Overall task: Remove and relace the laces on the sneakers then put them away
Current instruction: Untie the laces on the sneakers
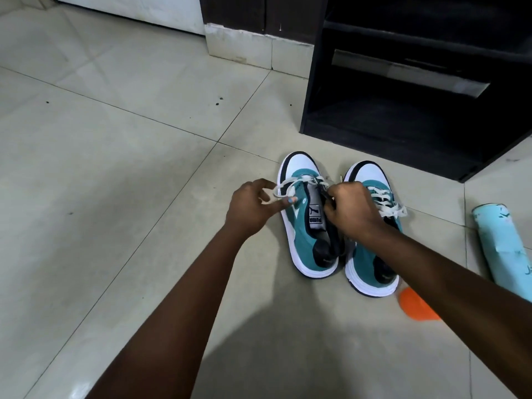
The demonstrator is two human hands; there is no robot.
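Your left hand (252, 204) pinches lace (283, 185) just left of left sneaker (305, 214); right hand (352, 210) grips its right edge. Bare floor (115, 168) left of fingers.

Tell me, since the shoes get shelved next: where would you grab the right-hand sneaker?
Probably at the heel collar of the right-hand sneaker, coming from above: the heel faces the person, its opening is clear, and the laces crowd the front.
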